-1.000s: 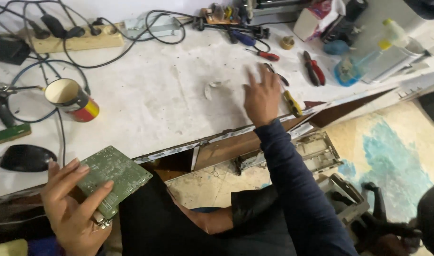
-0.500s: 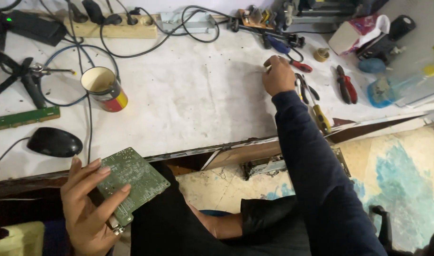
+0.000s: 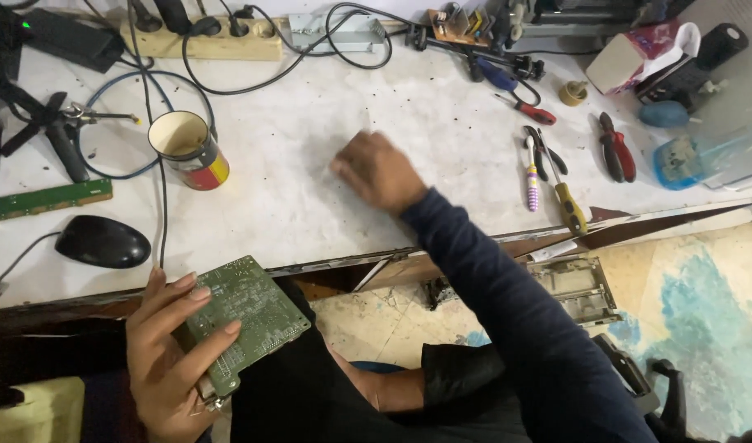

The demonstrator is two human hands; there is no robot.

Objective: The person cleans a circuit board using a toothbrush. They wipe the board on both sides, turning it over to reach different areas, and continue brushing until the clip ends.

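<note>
Fingers of the left hand (image 3: 166,361) wrap a green circuit board (image 3: 244,320), gripped at the near edge of the white workbench (image 3: 310,197), just this side of a black mouse (image 3: 102,241). Farther out, the right hand (image 3: 380,171) rests loosely curled and empty on bare bench, between a painted tin cup (image 3: 189,149) and screwdrivers (image 3: 556,184); red-handled pliers (image 3: 616,148) and a cabled power strip (image 3: 203,37) lie beyond.

The right hand (image 3: 380,172) is blurring over the desk (image 3: 310,189), its curled fingers hiding anything held. The left hand (image 3: 166,353) is covering the green circuit board's (image 3: 244,316) near-left corner.
</note>
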